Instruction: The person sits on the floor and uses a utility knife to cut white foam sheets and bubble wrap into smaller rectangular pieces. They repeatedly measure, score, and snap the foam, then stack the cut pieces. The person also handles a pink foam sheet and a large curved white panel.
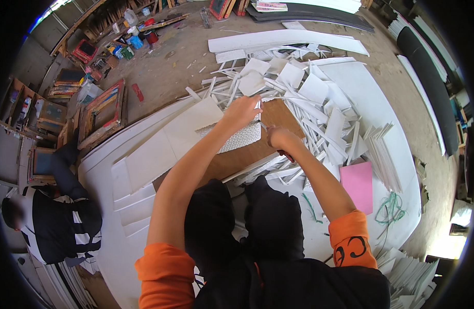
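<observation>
My left hand (242, 112) is closed on a narrow white strip (258, 109) at the far edge of a textured white foam sheet (242, 139). The sheet lies on a brown wooden board (224, 164) in front of my knees. Just to the right, my right hand (279, 138) is wrapped round a slim metal tool with a dark red handle (286, 155). Its thin tip (263, 125) points at the sheet's right edge; its exact kind is hard to make out. Larger plain white sheets (167, 136) lie left of the board.
White offcuts (298, 82) are heaped beyond and right of the board. Stacked white sheets (383, 154), a pink sheet (357, 188) and tangled green string (390, 208) lie at right. A person (62, 221) bends at far left. Wooden frames (100, 113) stand behind.
</observation>
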### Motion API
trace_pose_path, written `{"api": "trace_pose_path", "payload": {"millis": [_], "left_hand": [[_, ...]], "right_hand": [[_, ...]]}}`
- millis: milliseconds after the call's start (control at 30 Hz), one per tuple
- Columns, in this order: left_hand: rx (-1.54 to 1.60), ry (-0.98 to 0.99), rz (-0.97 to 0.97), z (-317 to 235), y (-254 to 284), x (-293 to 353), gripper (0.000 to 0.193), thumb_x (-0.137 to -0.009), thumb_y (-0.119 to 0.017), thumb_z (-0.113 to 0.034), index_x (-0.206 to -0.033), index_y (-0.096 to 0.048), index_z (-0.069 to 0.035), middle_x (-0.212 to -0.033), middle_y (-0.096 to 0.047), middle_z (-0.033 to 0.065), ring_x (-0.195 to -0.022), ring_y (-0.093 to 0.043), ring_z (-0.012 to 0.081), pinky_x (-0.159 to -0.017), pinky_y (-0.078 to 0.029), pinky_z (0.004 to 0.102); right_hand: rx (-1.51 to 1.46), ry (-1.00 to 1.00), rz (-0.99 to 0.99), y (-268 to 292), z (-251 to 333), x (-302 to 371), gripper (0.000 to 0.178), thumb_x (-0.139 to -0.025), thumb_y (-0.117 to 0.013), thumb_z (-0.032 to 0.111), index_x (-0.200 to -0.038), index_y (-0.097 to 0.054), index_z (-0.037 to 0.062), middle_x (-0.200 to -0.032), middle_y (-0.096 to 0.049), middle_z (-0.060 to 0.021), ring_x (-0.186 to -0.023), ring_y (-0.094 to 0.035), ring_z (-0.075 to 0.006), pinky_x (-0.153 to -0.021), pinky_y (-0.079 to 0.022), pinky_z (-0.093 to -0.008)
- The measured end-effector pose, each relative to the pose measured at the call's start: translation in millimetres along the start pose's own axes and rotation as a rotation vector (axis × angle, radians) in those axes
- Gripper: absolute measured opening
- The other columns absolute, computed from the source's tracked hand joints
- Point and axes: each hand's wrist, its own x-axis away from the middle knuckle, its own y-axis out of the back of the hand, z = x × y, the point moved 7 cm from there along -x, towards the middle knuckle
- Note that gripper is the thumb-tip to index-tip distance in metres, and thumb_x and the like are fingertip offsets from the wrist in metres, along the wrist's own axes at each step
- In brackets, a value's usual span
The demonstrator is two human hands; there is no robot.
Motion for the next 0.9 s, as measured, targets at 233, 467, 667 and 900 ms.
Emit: {"api": "trace_pose_path", "payload": {"millis": [233,467,667,900], "left_hand": [[-0.037,-0.021,0.023,-4,-4,-1,0.017,-0.074,-0.057,-0.019,-0.087,-0.054,-0.008,-0.060,-0.054,0.0161,-0.064,-0.054,0.0322,-0.059,-0.041,0.0410],[-0.019,-0.073,0.084,-10,-9,-5,0.017,-0.075,-0.056,-0.016,-0.087,-0.052,-0.005,-0.063,-0.055,0.0172,-0.067,-0.054,0.0350,-0.060,-0.041,0.0416],[-0.121,-0.039,0.097,-4,-16,-3,0.019,-0.076,-0.055,-0.016,-0.089,-0.049,-0.003,-0.067,-0.056,0.0180,-0.070,-0.055,0.0356,-0.062,-0.042,0.0422],[-0.039,-0.025,0.100,-4,-10,-4,0.021,-0.077,-0.056,-0.019,-0.092,-0.049,-0.006,-0.061,-0.054,0.0177,-0.069,-0.055,0.0348,-0.059,-0.042,0.0422]], "right_hand": [[-0.163,0.014,-0.134,-56,-23,-66,0.028,-0.081,-0.035,0.013,-0.103,-0.048,-0.0009,-0.099,-0.056,-0.0199,-0.084,-0.058,-0.0339,-0.071,-0.047,-0.0414],[-0.241,0.022,-0.132,-65,-28,-78,0.031,-0.082,-0.033,0.017,-0.103,-0.048,-0.0010,-0.102,-0.054,-0.0208,-0.093,-0.054,-0.0366,-0.076,-0.044,-0.0456],[-0.265,-0.011,0.017,-46,-19,-39,0.031,-0.084,-0.032,0.016,-0.104,-0.048,-0.0015,-0.093,-0.058,-0.0207,-0.082,-0.060,-0.0293,-0.073,-0.046,-0.0390],[-0.082,-0.023,-0.005,-59,-32,-52,0.029,-0.084,-0.033,0.016,-0.102,-0.050,-0.0009,-0.096,-0.057,-0.0206,-0.086,-0.058,-0.0318,-0.074,-0.045,-0.0409]]}}
